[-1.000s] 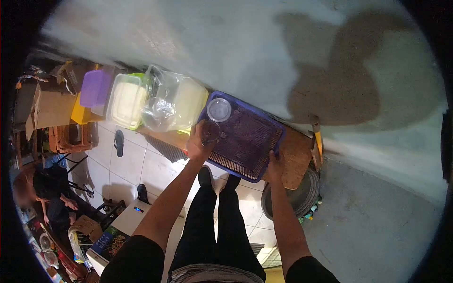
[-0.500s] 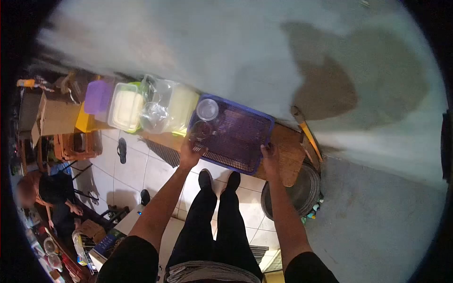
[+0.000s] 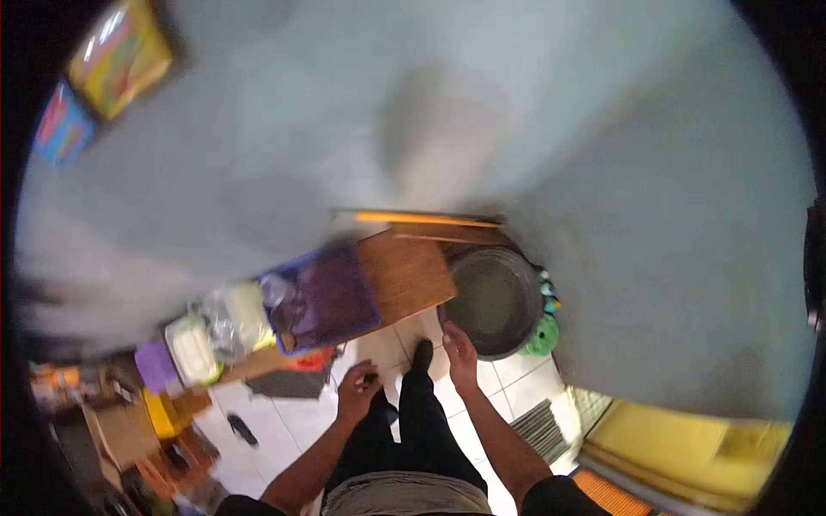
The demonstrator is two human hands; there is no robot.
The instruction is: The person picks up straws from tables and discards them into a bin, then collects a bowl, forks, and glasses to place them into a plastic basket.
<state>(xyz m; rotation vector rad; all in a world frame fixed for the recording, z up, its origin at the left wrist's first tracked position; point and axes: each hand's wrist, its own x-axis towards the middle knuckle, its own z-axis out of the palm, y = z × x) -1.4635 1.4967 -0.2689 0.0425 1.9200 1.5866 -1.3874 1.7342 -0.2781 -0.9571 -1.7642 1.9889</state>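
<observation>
The blue-purple basket tray point(image 3: 344, 297) rests on the wooden bench top point(image 3: 411, 273), with clear round containers point(image 3: 288, 301) at its left end. My left hand point(image 3: 359, 392) is in front of the tray, apart from it, with fingers loosely bent and nothing seen in them. My right hand point(image 3: 460, 353) is beside the near left rim of a large dark round tub point(image 3: 452, 322), its fingers stretched out and empty. Both hands are slightly smeared by motion.
Left of the tray stand clear and lidded plastic containers point(image 3: 191, 348) and a purple box point(image 3: 157, 368). A yellow-orange long tool point(image 3: 426, 219) leans by the wall. A green round object point(image 3: 542, 335) lies beside the tub. A black sandal point(image 3: 243, 429) is on the tiled floor.
Both hands have let go of the tray and drawn back towards my body. The view has turned to the right, bringing the whole tub and a yellow surface into sight.
</observation>
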